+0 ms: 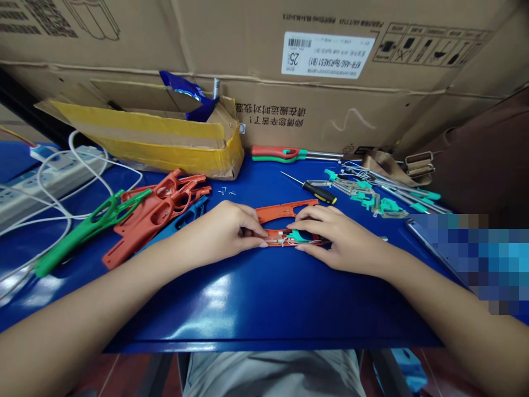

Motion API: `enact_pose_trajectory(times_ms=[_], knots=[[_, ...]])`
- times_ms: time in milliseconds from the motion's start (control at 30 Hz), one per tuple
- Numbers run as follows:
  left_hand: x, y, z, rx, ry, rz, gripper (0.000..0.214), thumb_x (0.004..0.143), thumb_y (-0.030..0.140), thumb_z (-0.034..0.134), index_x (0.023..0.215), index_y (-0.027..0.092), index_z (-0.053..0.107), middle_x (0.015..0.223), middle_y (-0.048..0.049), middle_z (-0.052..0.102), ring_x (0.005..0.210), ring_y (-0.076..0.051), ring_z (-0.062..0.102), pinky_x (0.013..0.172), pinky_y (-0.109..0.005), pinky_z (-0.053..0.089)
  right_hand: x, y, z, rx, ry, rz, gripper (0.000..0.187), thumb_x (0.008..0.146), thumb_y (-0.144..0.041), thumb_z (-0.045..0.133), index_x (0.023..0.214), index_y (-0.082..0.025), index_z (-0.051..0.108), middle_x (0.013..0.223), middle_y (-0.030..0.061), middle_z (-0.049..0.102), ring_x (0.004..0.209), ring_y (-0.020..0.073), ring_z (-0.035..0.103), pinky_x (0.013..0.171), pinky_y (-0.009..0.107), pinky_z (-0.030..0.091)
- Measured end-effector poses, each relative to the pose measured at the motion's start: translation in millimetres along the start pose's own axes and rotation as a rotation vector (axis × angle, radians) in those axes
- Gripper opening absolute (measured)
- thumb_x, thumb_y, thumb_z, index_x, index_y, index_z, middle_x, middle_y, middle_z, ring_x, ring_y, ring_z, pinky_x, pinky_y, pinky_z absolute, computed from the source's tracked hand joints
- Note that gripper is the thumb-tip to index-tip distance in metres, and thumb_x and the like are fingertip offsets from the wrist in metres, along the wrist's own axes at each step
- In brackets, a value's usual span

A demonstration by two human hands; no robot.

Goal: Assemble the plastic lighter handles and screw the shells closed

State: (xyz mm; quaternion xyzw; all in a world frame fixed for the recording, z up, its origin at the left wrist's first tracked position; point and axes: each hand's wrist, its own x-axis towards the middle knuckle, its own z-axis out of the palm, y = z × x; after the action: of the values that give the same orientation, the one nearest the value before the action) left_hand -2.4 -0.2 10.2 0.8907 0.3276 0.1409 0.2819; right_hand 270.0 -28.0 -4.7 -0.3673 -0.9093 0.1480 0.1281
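Both hands meet over an orange lighter shell half lying on the blue table, its inner side up, with clear, white and teal parts and thin wires in it. My left hand pinches its left end between thumb and fingers. Around its right part, my right hand has thumb and fingers closed beside the teal trigger piece. Just behind lies another orange shell half, apart from the fingers. A screwdriver with a black and yellow handle rests beyond the right hand.
Orange shell halves, with green and blue ones, are piled left. At right lie teal triggers, clear parts and metal tubes, plus a phone. An assembled lighter, a yellow-taped box and a power strip stand behind.
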Motion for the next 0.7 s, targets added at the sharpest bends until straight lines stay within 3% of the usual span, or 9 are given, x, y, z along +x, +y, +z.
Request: enact_pose_trajectory(times_ms=[167,267,533,700], knots=[[-1.1,0.0,-6.8,-0.080,-0.044,-0.073,0.019,0.085,0.030,0.078,0.102,0.022,0.082,0.090,-0.0036,0.078,0.078,-0.016,0.072,0.069,-0.024,0.054,-0.6,2.1,1.3,0.053,0.024,-0.003,0.033,0.096,-0.033,0.063,0.128,-0.025,0.065,0.125,0.0084,0.064,0.117,0.0251,0.059,0.098,0.042,0.045],[-2.6,2.3,-10.2,-0.065,-0.052,-0.083,0.020,0.087,0.026,0.075,0.105,0.022,0.081,0.096,-0.0040,0.079,0.082,-0.017,0.073,0.073,-0.025,0.056,-0.9,2.1,0.5,0.078,0.050,-0.005,0.033,0.098,-0.028,0.059,0.130,-0.024,0.065,0.127,0.0090,0.064,0.119,0.0243,0.059,0.100,0.041,0.045],[-2.3,-0.6,-4.5,-0.070,-0.008,0.042,0.019,0.089,0.023,0.072,0.106,0.025,0.081,0.095,-0.0043,0.079,0.084,-0.017,0.074,0.081,-0.027,0.058,-1.1,0.9,-3.8,0.054,0.039,-0.014,0.024,0.096,-0.024,0.060,0.118,-0.025,0.070,0.122,0.0086,0.069,0.115,0.0249,0.063,0.097,0.042,0.045],[-2.7,-1.3,-3.6,-0.045,-0.001,0.061,0.021,0.090,0.020,0.070,0.107,0.025,0.081,0.096,-0.0041,0.079,0.085,-0.017,0.074,0.080,-0.027,0.058,2.1,0.6,-0.5,0.131,0.117,-0.012,0.021,0.092,-0.021,0.064,0.111,-0.023,0.073,0.113,0.0065,0.072,0.104,0.0209,0.067,0.092,0.038,0.049]])
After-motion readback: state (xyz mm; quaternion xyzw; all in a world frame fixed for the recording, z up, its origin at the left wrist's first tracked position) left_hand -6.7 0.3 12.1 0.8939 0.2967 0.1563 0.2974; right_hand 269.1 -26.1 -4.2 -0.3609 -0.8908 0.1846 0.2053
